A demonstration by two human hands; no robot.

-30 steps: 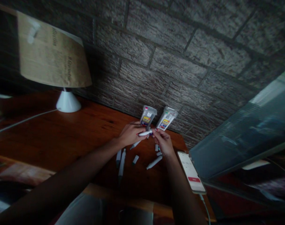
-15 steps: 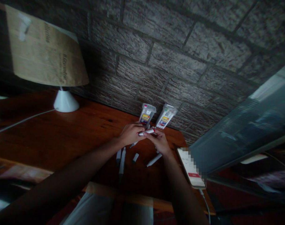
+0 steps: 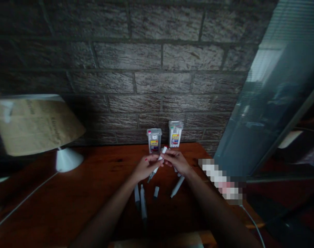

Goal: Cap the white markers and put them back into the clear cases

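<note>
One brick wall (image 3: 146,55) rises beyond the fingers, and below them spreads a wooden table (image 3: 95,193). Well to their left stands a lamp (image 3: 35,127). The left hand (image 3: 148,167) and right hand (image 3: 178,161) meet over the wood. Past their fingers sit two clear boxes (image 3: 175,134), side by side. Fingers of both hands are closed on a white marker (image 3: 164,150), tilted between them. Nearer the body than the fingers lie loose markers (image 3: 143,203) and a short white piece (image 3: 156,192).
</note>
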